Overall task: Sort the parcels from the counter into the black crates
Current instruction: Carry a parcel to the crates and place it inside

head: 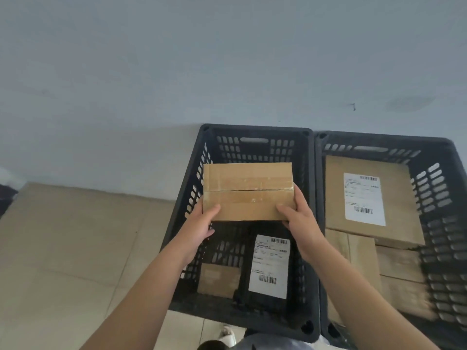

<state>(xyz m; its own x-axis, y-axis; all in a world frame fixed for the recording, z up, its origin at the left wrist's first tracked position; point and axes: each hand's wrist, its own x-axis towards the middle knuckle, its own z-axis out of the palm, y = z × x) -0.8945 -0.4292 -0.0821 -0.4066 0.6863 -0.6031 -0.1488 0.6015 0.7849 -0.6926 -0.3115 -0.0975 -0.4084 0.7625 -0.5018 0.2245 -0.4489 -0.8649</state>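
Presently we hold a taped brown cardboard parcel (248,192) over the left black slotted plastic crate (309,223), left hand (202,223) and right hand (299,221) each gripping a near corner (thumbs on top). We judge that a release from here could land it tilted on the black labelled packet (265,269) below, or clip the rim. The right-hand crate (439,198) already holds stacked cardboard boxes (364,198).
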